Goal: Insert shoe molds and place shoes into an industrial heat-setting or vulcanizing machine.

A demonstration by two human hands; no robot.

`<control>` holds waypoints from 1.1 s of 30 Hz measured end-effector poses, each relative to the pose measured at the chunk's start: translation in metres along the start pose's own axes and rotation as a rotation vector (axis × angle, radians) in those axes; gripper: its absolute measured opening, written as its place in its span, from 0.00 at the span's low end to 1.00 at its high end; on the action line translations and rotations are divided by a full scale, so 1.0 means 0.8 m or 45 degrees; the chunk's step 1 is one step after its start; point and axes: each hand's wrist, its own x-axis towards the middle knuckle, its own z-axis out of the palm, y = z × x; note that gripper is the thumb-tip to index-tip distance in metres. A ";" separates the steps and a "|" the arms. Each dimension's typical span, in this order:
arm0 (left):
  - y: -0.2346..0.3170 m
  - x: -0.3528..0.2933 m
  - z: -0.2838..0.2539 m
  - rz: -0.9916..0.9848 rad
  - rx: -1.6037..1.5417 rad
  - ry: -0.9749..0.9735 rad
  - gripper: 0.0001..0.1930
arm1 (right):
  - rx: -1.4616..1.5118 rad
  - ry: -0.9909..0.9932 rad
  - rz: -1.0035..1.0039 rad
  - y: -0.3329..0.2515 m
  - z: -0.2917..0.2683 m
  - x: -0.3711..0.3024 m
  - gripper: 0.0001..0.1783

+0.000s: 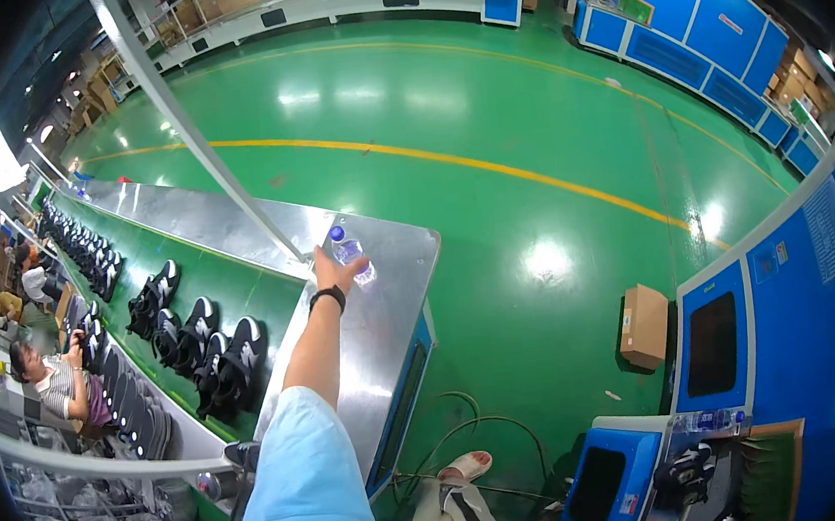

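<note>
My left hand (335, 269), with a dark band on the wrist, reaches out over the metal tabletop (392, 253). Its thumb and a finger are spread apart at a clear plastic bottle (348, 251) with a purple-blue cap. The bottle looks upright, and the thumb crosses in front of its body. Whether the skin presses on the bottle is hard to see. A light blue sleeve (308, 482) covers the upper part of that arm. My right hand does not appear.
Black-and-white shoes (231, 364) stand in rows on the green conveyor belt (239, 288) at left. A white post (194, 131) rises beside the bottle. At right are a cardboard box (644, 327) and a blue machine (798, 344). A hose (513, 420) crosses the floor. Another person (58, 385) sits far left.
</note>
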 end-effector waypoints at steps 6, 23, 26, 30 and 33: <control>-0.022 0.049 0.058 0.016 -0.549 0.231 0.40 | -0.180 -0.070 0.204 0.035 -0.020 -0.089 0.27; 0.144 -0.337 0.039 0.924 -0.370 -1.127 0.37 | -0.112 -0.059 -0.449 -0.395 0.164 -0.103 0.31; 0.225 -0.475 -0.001 0.973 -0.555 -1.558 0.33 | -0.293 0.182 -0.981 -0.494 0.177 -0.169 0.28; 0.276 -0.568 -0.022 1.371 -0.712 -1.791 0.33 | -0.456 0.506 -1.130 -0.505 0.145 -0.196 0.23; 0.313 -0.588 -0.034 1.500 -0.557 -1.997 0.34 | -0.410 0.668 -1.088 -0.476 0.110 -0.207 0.16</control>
